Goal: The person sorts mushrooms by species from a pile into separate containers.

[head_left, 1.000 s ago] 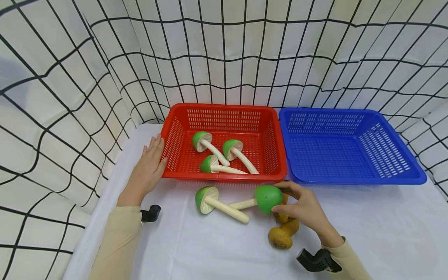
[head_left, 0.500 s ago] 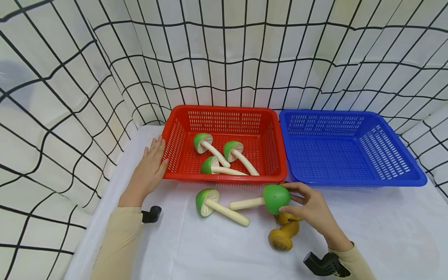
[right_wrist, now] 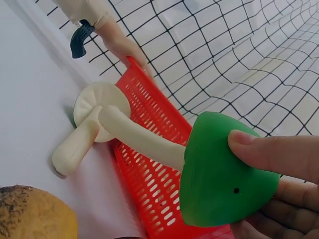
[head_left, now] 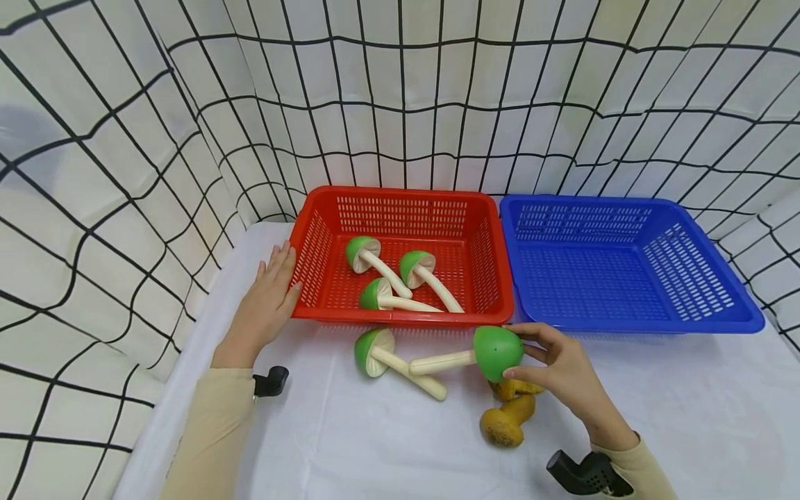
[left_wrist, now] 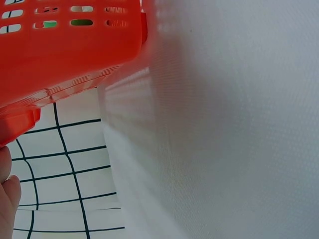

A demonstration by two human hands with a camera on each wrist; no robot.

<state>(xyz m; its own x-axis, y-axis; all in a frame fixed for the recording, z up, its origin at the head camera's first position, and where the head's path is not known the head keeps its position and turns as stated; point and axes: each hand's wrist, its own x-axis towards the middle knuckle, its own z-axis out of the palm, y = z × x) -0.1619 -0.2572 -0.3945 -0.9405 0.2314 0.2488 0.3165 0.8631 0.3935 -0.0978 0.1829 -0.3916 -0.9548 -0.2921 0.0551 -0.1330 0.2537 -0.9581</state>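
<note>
My right hand (head_left: pixel 558 373) pinches a toy mushroom (head_left: pixel 498 354) by its green cap, with the pale stem pointing left. In the right wrist view the thumb lies on the green cap (right_wrist: pixel 224 174), and some fingers are hidden behind it. A second green-capped mushroom (head_left: pixel 373 354) lies on the table, its stem passing under or behind the held one's stem tip. My left hand (head_left: pixel 265 298) rests against the left side of the red basket (head_left: pixel 400 317), fingers extended along it. Inside that basket are three more green-capped mushrooms (head_left: pixel 361 253).
Brown-yellow mushroom-like pieces (head_left: pixel 503 425) lie just below my right hand, partly overlapping. A blue basket (head_left: pixel 637 323) stands right of the red one. Grid-patterned white cloth (head_left: pixel 437 83) rises behind and to the left of the white table (head_left: pixel 350 451).
My right hand has moved the green-capped mushroom a little to the right. The other mushroom on the table has shifted slightly up. My left hand has stayed at the basket.
</note>
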